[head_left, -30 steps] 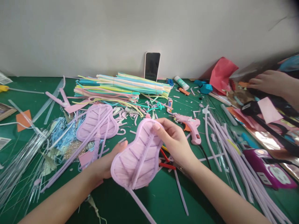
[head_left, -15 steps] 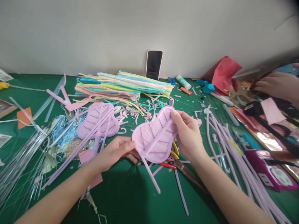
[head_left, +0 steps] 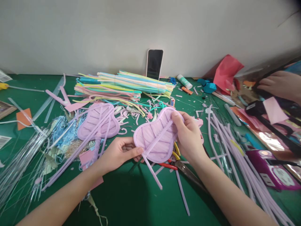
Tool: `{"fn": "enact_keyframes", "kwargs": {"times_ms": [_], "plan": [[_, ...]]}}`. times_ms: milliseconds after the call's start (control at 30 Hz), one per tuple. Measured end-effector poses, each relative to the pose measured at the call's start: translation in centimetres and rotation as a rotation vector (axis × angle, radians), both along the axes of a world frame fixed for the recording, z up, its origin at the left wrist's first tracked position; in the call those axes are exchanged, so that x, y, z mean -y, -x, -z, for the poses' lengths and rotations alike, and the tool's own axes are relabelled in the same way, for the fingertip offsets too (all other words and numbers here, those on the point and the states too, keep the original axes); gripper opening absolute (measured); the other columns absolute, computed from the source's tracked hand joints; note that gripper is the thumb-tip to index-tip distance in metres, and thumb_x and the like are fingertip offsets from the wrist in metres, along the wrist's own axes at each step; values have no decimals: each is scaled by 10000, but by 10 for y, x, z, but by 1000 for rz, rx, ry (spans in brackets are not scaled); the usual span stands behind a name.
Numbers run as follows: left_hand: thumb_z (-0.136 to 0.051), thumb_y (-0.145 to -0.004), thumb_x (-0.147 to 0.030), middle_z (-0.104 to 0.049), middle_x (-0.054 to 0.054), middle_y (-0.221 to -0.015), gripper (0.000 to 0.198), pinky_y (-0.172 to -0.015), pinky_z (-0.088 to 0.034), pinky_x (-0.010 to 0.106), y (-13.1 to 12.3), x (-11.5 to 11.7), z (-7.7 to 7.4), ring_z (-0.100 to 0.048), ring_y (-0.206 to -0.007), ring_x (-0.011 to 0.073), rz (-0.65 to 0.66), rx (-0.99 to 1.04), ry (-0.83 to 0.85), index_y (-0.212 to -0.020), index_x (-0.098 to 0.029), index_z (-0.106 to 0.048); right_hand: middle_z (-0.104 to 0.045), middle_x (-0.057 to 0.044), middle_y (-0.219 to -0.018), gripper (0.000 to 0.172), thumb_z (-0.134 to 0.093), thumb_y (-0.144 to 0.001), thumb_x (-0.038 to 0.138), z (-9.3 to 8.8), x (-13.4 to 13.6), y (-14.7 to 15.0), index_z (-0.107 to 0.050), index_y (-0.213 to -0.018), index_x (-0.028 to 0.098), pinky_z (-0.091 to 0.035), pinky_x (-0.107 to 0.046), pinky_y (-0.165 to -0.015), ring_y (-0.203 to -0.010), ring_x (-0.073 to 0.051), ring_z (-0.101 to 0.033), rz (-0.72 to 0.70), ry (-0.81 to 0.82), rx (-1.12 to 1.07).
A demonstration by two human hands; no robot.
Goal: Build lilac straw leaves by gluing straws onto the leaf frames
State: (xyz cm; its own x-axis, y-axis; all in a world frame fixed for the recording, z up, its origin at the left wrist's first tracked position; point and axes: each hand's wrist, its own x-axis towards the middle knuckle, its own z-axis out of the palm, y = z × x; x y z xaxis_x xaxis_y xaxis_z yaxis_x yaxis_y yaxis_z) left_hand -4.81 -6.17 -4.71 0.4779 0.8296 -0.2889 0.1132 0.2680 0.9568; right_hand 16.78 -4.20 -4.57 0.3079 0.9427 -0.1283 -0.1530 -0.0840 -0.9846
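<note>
Both hands hold a lilac leaf-shaped piece made of straws (head_left: 156,136) just above the green table (head_left: 131,201). My left hand (head_left: 118,153) pinches its lower left edge near the straw stem that sticks out toward me. My right hand (head_left: 188,136) grips its upper right edge, fingers curled over the rim. A second lilac leaf piece (head_left: 98,122) lies on the table to the left, with long lilac straws across it.
A heap of coloured straws (head_left: 122,86) lies behind, a phone (head_left: 154,64) leans on the wall. Scissors and pliers (head_left: 181,164) lie under my right hand. Lilac straws (head_left: 235,150) spread at right. Another person's hand (head_left: 278,84) works at far right, near red paper (head_left: 227,73).
The leaf piece has gone from upright near me to lower and farther right, tilted flat. The left hand shifted from behind it to pinching its lower edge.
</note>
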Motion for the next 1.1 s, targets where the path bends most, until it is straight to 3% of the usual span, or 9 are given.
{"fn": "enact_keyframes", "kwargs": {"times_ms": [200,333,433,500,633,733,833,967,1100], "plan": [[-591,-840,-583,-723,68,-698,448,-609,-561,275,7,-5,6,-682,-607,179,27,154,69,-774,-153,-695,-557,21,-731,268,-681,-792,490,-12,-3,1,-626,-844,233,-394,-246,-553,-623,-119,-469,-41,-38,78],[-713,-765,-516,-728,51,-672,362,-608,-562,283,9,-3,4,-693,-597,196,18,127,142,-750,-154,-695,-598,9,-785,267,-620,-844,485,-19,-16,12,-629,-853,218,-430,-261,-631,-704,-131,-525,-204,-146,269],[-761,-738,-440,-743,42,-685,292,-615,-555,276,6,-1,-2,-700,-629,204,-72,29,123,-767,-153,-718,-648,-24,-928,286,-556,-897,470,-28,-27,19,-621,-1003,213,-474,-289,-722,-811,-148,-583,-316,-214,392],[-763,-734,-450,-738,33,-677,302,-617,-559,274,3,-1,-4,-693,-614,194,-167,20,102,-756,-151,-723,-646,-49,-1072,282,-537,-920,436,-37,-26,19,-603,-1102,230,-494,-319,-786,-932,-170,-604,-293,-304,511],[-774,-717,-468,-737,19,-727,322,-638,-580,291,-2,-3,-5,-688,-623,190,-373,84,25,-782,-157,-720,-621,-68,-1166,101,-637,-874,315,-51,1,18,-681,-933,246,-473,-446,-945,-1125,-246,-569,-227,-538,951],[-759,-739,-459,-748,29,-800,329,-672,-582,296,-3,-2,-6,-695,-692,203,-446,95,-36,-862,-156,-723,-605,-92,-1199,59,-659,-860,267,-44,28,25,-714,-860,247,-441,-531,-1000,-1241,-314,-472,-324,-657,1185],[-729,-769,-467,-737,23,-770,317,-653,-569,276,-3,2,-8,-688,-703,203,-437,54,-75,-839,-158,-714,-564,-127,-1279,127,-651,-865,244,-28,41,36,-723,-969,233,-422,-581,-1021,-1326,-361,-367,-349,-695,1289],[-711,-759,-520,-685,11,-641,379,-581,-546,261,-4,5,-10,-658,-637,197,-451,-112,-130,-687,-151,-666,-573,-111,-1275,121,-619,-883,198,-15,40,45,-731,-897,243,-439,-591,-999,-1326,-360,-365,-312,-700,1281],[-679,-788,-517,-696,19,-644,378,-596,-556,267,-5,7,-11,-679,-662,215,-435,-172,-175,-690,-152,-677,-605,-85,-1205,123,-623,-876,200,-15,36,45,-722,-831,256,-454,-562,-1003,-1297,-329,-395,-318,-643,1182]]}}
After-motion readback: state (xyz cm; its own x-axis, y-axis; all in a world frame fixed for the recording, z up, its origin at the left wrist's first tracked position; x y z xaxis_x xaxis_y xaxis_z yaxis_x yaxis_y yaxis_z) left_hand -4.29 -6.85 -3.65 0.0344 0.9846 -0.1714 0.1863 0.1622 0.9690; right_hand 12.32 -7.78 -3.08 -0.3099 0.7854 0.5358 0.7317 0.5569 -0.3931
